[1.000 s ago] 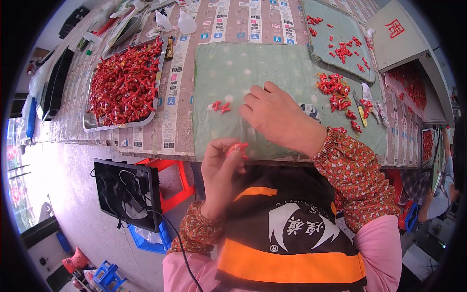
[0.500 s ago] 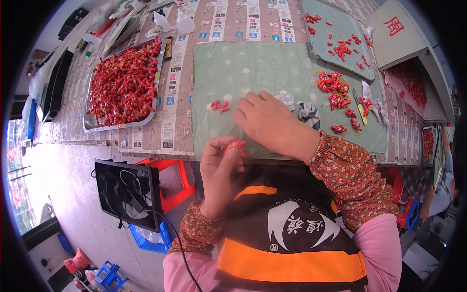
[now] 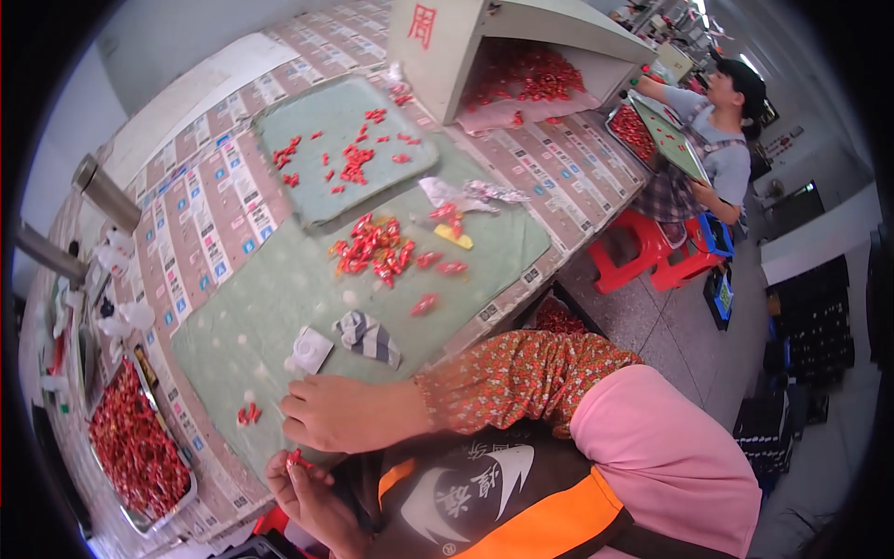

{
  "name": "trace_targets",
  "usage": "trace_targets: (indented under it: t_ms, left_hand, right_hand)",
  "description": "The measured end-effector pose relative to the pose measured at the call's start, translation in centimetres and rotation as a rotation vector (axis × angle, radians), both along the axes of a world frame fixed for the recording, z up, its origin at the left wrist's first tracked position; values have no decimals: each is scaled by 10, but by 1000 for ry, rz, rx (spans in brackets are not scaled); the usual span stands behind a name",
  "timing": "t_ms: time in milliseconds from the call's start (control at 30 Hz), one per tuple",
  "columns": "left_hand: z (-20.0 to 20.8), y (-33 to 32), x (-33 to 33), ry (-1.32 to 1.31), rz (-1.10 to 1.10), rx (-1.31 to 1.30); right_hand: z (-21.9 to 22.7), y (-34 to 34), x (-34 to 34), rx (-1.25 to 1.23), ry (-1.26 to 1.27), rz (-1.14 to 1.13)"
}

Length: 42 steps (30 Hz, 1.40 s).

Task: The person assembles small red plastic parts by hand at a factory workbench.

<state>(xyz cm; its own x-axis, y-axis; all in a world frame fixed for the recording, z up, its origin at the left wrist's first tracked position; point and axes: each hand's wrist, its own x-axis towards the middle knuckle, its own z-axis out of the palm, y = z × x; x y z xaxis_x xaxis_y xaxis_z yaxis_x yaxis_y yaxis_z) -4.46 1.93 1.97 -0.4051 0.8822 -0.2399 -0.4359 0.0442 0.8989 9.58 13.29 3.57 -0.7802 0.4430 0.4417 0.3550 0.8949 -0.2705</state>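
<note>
Letter-printed tabletop spreads beyond the left hand pinching a red piece, right hand's grip unclear.

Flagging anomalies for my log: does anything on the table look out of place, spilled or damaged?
Nothing looks clearly spilled or damaged. Mildly untidy: a crumpled striped cloth lies on the green mat beyond the right hand, and a lone red figurine lies apart from the figurine pile.
</note>
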Motion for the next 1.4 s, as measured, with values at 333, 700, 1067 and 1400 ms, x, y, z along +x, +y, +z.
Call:
trace_targets:
  t_ms: [333, 700, 1067, 1400]
  left_hand:
    - [9, 17, 18, -33, -105, -29]
    - [8, 21, 23, -130, -231, 38]
    - [-1, 25, 26, -199, -250, 6]
    - [-2, 28, 24, -230, -270, -23]
  right_hand:
    - [34, 8, 92, -886, 372, -226]
    - [18, 36, 82, -449, 424, -412]
    - [11, 46, 49, 49, 183, -275]
    - [10, 50, 44, 150, 41, -256]
